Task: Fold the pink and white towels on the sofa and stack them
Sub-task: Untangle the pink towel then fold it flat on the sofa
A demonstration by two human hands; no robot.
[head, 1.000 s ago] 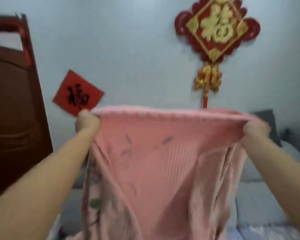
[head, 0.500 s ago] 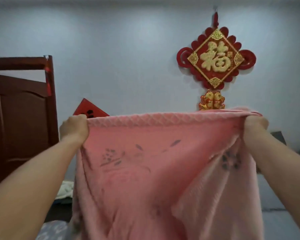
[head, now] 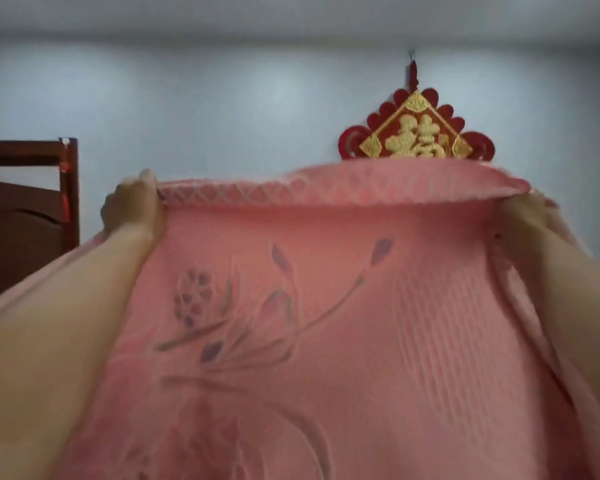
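Left hand (head: 132, 206) and right hand (head: 530, 216) gripping pink towel (head: 326, 306) corners (spread taut)

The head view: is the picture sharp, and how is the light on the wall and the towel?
Head view: soft all over, motion blur on the pink towel and both arms; left hand and right hand lack crisp edges. Head view: dim, even light, pale patches on the wall, no hard shadows or glare. The red wall ornament is readable but fuzzy.

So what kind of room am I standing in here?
Most likely a room in a home: a red and gold knot ornament hangs on the plain wall, beside a dark wooden door.
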